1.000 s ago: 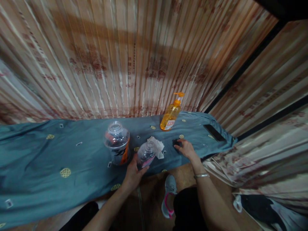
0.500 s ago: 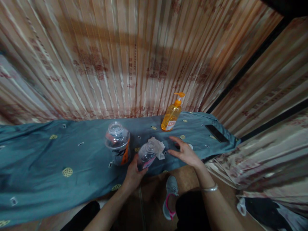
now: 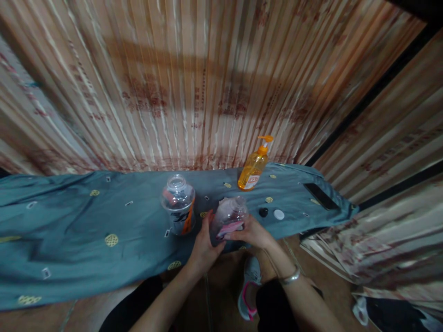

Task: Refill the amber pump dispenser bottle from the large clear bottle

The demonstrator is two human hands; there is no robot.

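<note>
Just below the middle of the frame, the small clear bottle (image 3: 230, 217) is resting at the near edge of the table (image 3: 86, 230), both hands gripping it. The left hand (image 3: 204, 244) is wrapping its lower left side; the right hand (image 3: 252, 232) is closing on its lower right, equally near. Its long axis is tilting, the open mouth pointing toward the upper right, at the orange pump bottle (image 3: 254, 168).

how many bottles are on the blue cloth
3. A large clear bottle stands left of centre; a smaller clear bottle with a pink label is gripped by the left hand and right hand; an orange pump bottle stands at the back near the curtain.
</note>
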